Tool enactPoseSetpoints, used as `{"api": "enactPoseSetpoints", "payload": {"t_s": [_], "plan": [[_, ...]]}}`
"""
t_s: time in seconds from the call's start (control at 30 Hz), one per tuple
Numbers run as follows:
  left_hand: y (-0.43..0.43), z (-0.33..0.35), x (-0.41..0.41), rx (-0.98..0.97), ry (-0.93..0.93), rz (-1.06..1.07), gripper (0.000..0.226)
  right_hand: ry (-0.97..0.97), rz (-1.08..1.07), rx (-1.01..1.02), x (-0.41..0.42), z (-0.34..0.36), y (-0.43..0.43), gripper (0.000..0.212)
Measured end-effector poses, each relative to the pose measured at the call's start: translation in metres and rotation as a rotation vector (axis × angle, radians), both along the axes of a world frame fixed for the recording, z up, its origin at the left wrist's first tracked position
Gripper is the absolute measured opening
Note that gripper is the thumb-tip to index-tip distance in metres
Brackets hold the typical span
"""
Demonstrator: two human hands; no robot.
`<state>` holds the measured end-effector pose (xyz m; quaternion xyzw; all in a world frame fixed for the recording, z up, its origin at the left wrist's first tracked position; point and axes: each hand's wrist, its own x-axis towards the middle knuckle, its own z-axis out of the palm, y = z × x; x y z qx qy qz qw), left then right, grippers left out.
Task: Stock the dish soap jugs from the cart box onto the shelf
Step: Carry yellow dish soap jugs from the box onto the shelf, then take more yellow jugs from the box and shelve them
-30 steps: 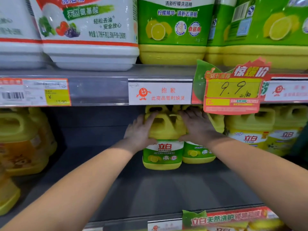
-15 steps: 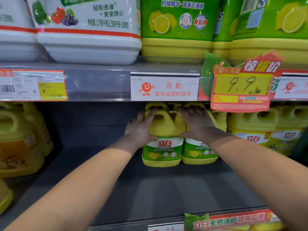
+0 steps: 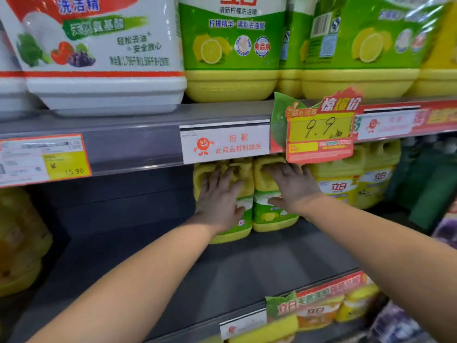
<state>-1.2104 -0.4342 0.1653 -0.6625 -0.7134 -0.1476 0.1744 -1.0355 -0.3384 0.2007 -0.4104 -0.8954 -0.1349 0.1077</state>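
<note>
Two yellow dish soap jugs with green labels stand side by side deep on the dark middle shelf (image 3: 247, 268). My left hand (image 3: 217, 201) lies flat on the front of the left jug (image 3: 244, 184), fingers spread. My right hand (image 3: 294, 186) rests with spread fingers over the handle and upper front of the right jug (image 3: 269, 216), thumb on its label. Neither hand is closed around a jug. The cart box is out of view.
More of the same jugs (image 3: 338, 179) stand just right of the pair, behind a hanging 9.9 price sign (image 3: 319, 134). Orange-yellow jugs (image 3: 19, 243) stand at far left. Bare shelf (image 3: 123, 219) stretches between. The upper shelf rail (image 3: 136, 144) hangs low overhead, with big jugs (image 3: 230, 45) above.
My left hand has slid from the left jug's side onto its front. My right hand has stayed on the right jug. The view has shifted up and closer.
</note>
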Motion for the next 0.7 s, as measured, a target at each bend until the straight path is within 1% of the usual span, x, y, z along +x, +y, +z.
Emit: {"api": "enactPoseSetpoints", "payload": {"t_s": [0.07,0.17,0.27,0.33,0.43,0.53,0.6,0.7], "plan": [[0.006,-0.009,0.021,-0.038,-0.016,-0.096,0.065,-0.008,-0.078,-0.049,0.026,-0.009,-0.011,0.083],[0.018,-0.027,0.059,-0.14,-0.035,-0.206,0.069,-0.042,-0.2,-0.077,0.075,-0.028,-0.032,0.078],[0.026,-0.042,0.11,-0.231,0.012,-0.317,0.072,-0.058,-0.35,-0.16,0.131,-0.045,-0.055,0.073],[0.028,-0.046,0.147,-0.244,0.07,-0.405,0.076,-0.069,-0.452,-0.194,0.17,-0.052,-0.072,0.072],[0.026,-0.048,0.202,-0.261,0.101,-0.515,0.078,-0.052,-0.574,-0.201,0.23,-0.059,-0.098,0.069],[0.015,-0.049,0.258,-0.322,0.119,-0.585,0.077,-0.02,-0.668,-0.232,0.29,-0.063,-0.126,0.071],[0.006,-0.049,0.294,-0.354,0.121,-0.62,0.077,0.002,-0.719,-0.239,0.33,-0.066,-0.143,0.068],[-0.007,-0.05,0.352,-0.346,0.141,-0.673,0.075,0.033,-0.789,-0.247,0.389,-0.072,-0.171,0.066]]}}
